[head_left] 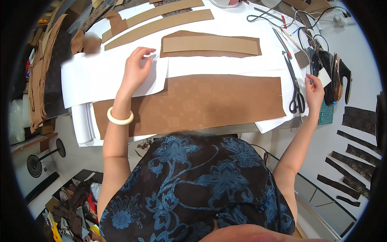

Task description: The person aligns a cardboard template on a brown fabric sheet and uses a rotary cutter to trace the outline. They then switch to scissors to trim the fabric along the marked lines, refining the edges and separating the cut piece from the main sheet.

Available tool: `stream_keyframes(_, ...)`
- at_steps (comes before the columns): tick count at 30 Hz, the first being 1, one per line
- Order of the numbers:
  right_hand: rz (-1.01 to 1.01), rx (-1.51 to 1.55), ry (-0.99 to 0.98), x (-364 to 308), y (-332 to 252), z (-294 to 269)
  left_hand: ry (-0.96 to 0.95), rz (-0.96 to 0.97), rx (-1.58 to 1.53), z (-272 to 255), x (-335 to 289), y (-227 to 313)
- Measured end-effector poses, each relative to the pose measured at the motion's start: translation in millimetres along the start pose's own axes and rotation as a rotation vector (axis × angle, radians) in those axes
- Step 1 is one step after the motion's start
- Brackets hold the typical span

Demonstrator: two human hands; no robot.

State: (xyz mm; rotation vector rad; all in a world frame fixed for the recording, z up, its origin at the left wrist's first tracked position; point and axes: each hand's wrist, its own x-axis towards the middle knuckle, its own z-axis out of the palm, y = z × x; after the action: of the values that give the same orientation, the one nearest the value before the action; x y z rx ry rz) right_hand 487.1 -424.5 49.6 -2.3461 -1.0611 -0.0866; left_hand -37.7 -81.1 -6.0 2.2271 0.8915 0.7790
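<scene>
Fabric fills the middle of the frame: a long rectangular piece of brown patterned cloth [209, 101] lies flat on the white counter [225, 66], its near edge running just above the person's dark blue floral top, which hides the counter's front edge. The left hand [135, 70], with a cream bangle on its wrist, rests flat with fingers spread on a white paper pattern sheet [92, 76] left of centre; that sheet overlaps the cloth's upper left corner and covers it. The right hand [314, 90] sits at the counter's right edge, fingers curled close at the edge of a small white piece [323, 76]; whether it actually grips that piece cannot be told. Just left of it lie black-handled scissors [295, 90], blades pointing up the frame. Above the cloth a tan card strip [210, 44] lies on a darker brown piece. A dark iron [340, 78] stands at the far right, partly hidden by tangled cords. One spot at upper left is blurred.
</scene>
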Motion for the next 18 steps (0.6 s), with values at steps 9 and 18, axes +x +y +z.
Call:
stream_keyframes(9,-0.316,0.190,0.014,10.0,-83.6,38.2,-0.062,0.007,0.040,17.4,-1.5,19.6)
stream_keyframes(18,-0.430,0.263,-0.287,52.0,-135.5,95.1,-0.105,0.117,0.096,24.8,-9.0,40.2)
